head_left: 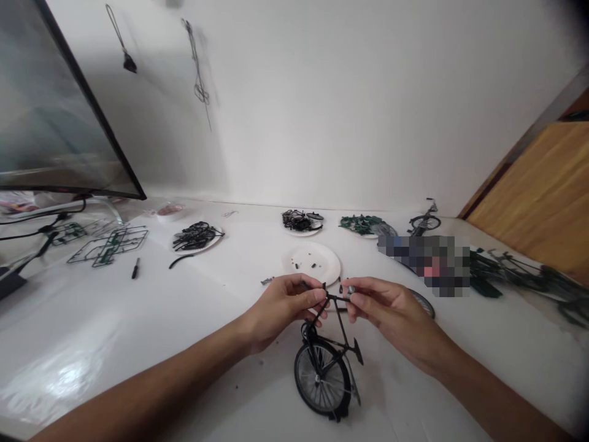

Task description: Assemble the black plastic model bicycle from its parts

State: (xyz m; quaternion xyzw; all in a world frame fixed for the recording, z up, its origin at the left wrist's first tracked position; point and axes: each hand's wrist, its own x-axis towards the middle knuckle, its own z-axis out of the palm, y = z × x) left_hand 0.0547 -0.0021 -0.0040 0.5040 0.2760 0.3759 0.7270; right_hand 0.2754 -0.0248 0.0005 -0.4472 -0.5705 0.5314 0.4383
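A black model bicycle frame [341, 319] with one spoked wheel [322, 379] is held up over the white table, wheel end toward me. My left hand [288, 301] is closed round the far end of the frame, thumb and fingers pinching it. My right hand [384, 307] pinches a small silvery-grey part [351, 290] between thumb and fingertips, close beside the frame's top tube. Its exact kind is too small to make out. A loose spoked wheel [422, 302] lies partly behind my right hand.
Beyond my hands is a white paper plate [331, 261] with tiny parts. Plates of black parts [197, 236] and green parts [363, 224] stand farther back. A screwdriver [135, 268] and green sprues [108, 245] lie left, near a monitor [59, 104]. Another small bicycle [426, 221] stands right.
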